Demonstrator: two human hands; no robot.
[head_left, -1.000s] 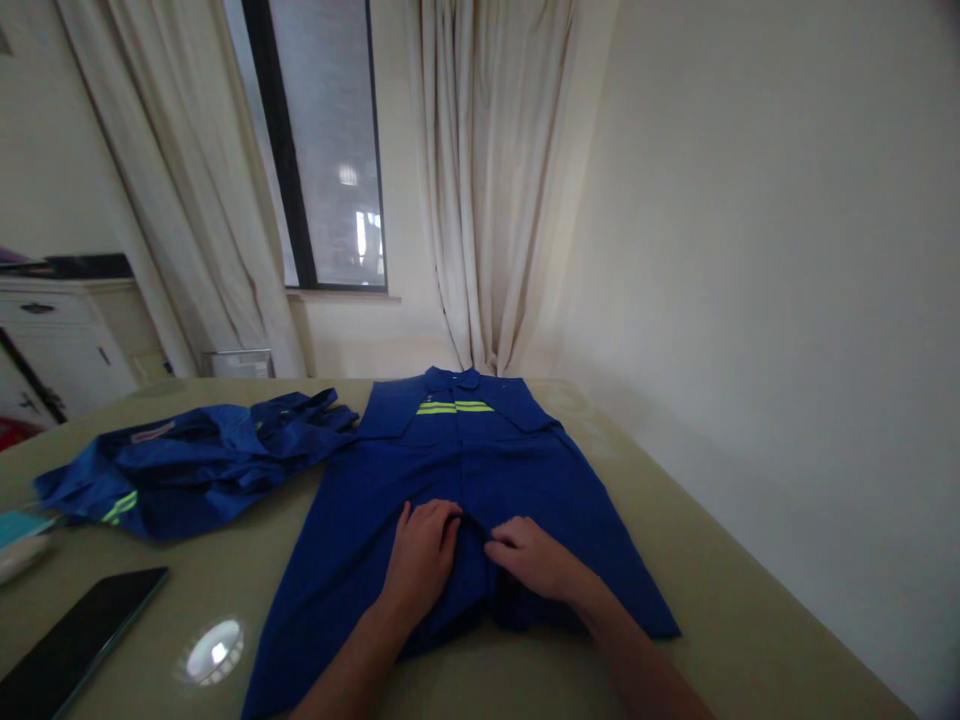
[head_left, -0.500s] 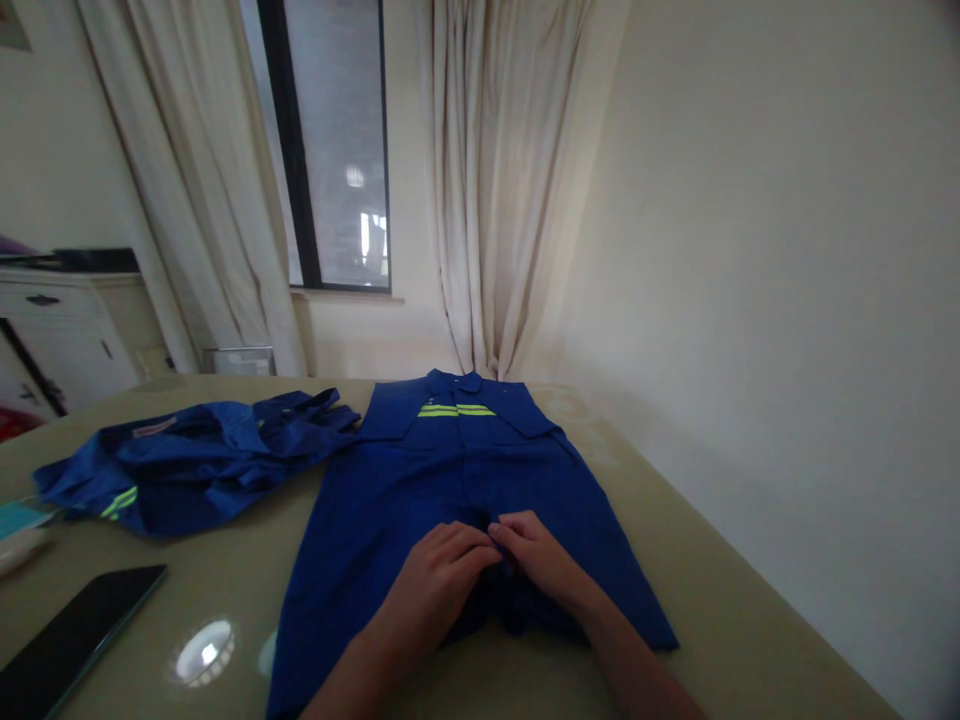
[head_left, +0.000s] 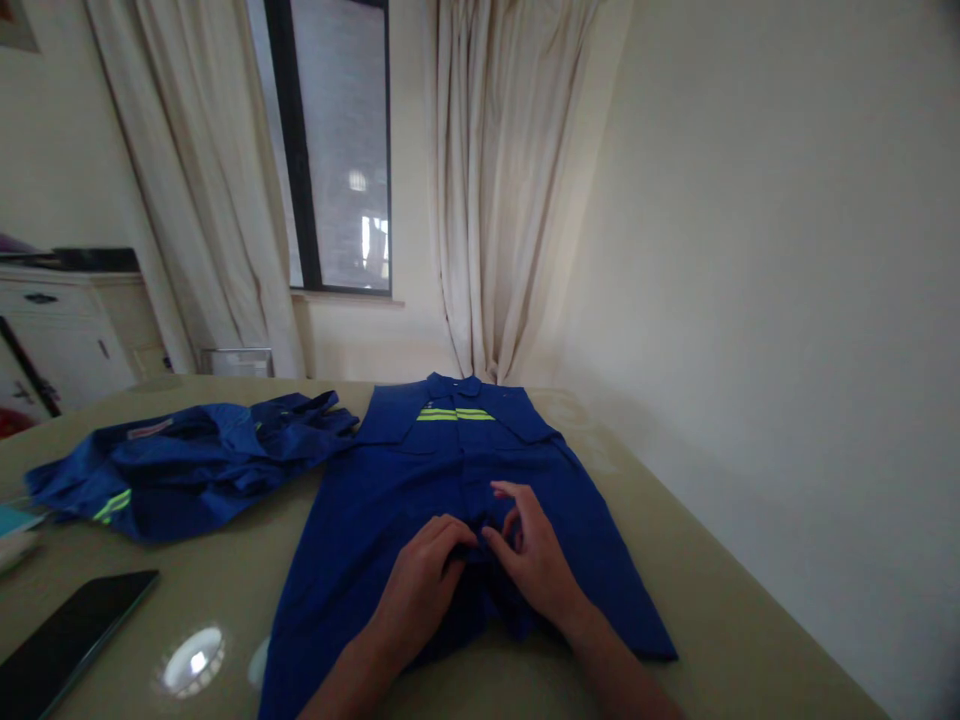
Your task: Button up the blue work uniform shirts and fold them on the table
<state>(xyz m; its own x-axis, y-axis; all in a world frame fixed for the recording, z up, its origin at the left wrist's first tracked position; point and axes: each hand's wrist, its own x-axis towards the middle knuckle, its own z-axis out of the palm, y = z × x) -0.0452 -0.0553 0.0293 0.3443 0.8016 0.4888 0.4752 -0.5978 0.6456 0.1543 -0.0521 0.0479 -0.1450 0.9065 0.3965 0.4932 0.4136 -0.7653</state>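
A blue jacket-like work garment (head_left: pixel 397 500) with yellow-green stripes across its chest lies face up, collar at the far end and sleeves folded over the chest. At its near middle edge, my left hand (head_left: pixel 427 570) pinches a bit of the raised cloth between thumb and fingers. My right hand (head_left: pixel 536 555) is just beside it, thumb tip against the same fold. Its index finger is lifted and the others curl apart from the thumb. The small spot between my fingertips is partly hidden.
A second blue garment (head_left: pixel 202 465) lies crumpled on the table (head_left: pixel 720 600) to the left. Nearer on that side is a black phone (head_left: pixel 79 635), with a pale rounded object (head_left: pixel 16 548) behind it. A wall (head_left: pixel 810 350) runs along the table's right side.
My right hand has opened out, its index finger lifting away from the thumb. Both hands have shifted slightly, and the fingertips no longer meet. The garments lie much as before.
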